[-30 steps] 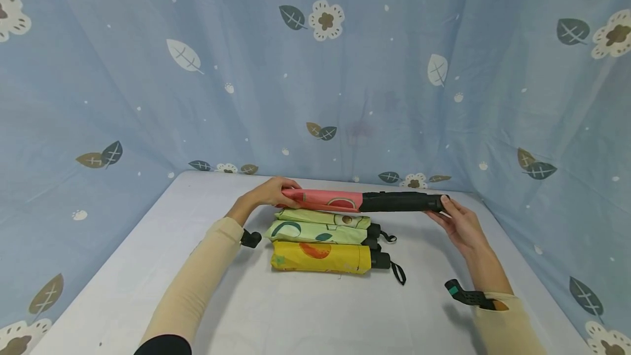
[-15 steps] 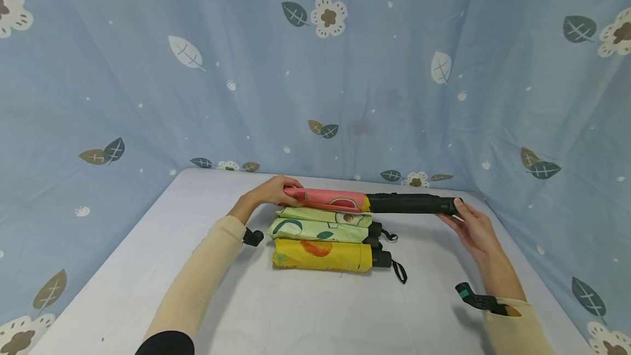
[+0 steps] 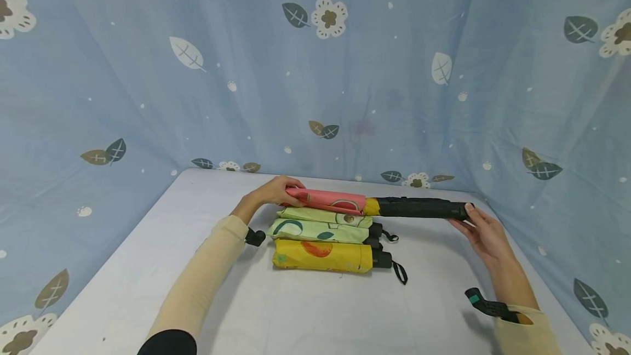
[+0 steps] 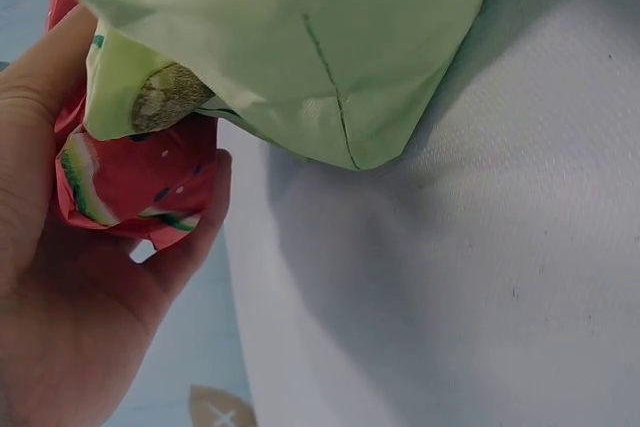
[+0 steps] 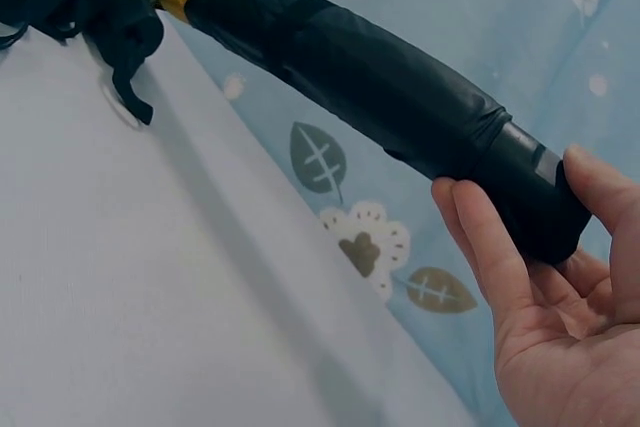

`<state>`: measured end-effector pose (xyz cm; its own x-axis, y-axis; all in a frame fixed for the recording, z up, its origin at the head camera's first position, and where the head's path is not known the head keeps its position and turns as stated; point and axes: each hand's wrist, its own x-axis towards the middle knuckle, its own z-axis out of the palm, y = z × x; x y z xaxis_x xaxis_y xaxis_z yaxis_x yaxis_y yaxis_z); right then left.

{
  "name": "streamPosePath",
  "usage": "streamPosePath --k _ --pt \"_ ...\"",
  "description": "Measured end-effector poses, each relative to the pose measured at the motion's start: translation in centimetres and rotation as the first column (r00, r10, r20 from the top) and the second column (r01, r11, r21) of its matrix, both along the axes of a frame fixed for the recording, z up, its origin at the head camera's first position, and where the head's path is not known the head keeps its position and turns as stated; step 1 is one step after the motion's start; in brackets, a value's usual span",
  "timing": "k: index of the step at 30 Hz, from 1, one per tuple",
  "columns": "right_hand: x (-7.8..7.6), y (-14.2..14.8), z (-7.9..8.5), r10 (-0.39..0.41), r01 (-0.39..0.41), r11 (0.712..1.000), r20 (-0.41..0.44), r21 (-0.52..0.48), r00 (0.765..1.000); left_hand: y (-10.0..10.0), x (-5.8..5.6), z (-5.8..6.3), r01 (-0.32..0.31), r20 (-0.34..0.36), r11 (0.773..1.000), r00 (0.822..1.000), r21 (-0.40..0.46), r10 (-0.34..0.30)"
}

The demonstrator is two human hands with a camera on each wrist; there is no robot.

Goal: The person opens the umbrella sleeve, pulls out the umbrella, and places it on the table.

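My left hand (image 3: 276, 192) grips the far left end of a red watermelon-print umbrella cover (image 3: 325, 198). In the left wrist view, the fingers and thumb wrap around this cover (image 4: 140, 172). Out of its right end extends a black folded umbrella (image 3: 419, 207) with a yellow band beside the cover's mouth. My right hand (image 3: 485, 233) pinches the umbrella's black handle end; in the right wrist view, the thumb and fingers (image 5: 480, 237) hold that end. Just in front lie two light green avocado-print umbrellas (image 3: 320, 232), then a yellow orange-print umbrella (image 3: 320, 256).
The row of umbrellas lies side by side on a white tabletop (image 3: 305, 311), black handles and wrist straps (image 3: 400, 273) to the right. A blue leaf-and-flower curtain (image 3: 246, 70) stands behind and along both sides of the table.
My right hand has moved right, drawing the black umbrella farther out of the watermelon-print cover and exposing its yellow part. The left hand keeps its hold at nearly the same place.
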<state>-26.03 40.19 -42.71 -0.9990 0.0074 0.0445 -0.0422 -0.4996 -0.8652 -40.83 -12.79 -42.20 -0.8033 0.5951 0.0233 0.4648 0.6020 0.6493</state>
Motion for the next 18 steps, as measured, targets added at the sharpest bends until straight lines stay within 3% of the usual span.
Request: streamPosePath --k 11,18 --pt "0.4 1.5 -0.3 -0.009 0.011 0.997 0.028 -0.078 1.0 0.3 -0.2 -0.2 0.004 -0.021 1.0 1.0 0.006 -0.004" --pt "0.8 2.1 -0.4 -0.036 0.039 0.998 0.051 -0.053 0.998 0.8 0.0 -0.1 0.002 0.0 1.0 1.0 0.002 -0.002"
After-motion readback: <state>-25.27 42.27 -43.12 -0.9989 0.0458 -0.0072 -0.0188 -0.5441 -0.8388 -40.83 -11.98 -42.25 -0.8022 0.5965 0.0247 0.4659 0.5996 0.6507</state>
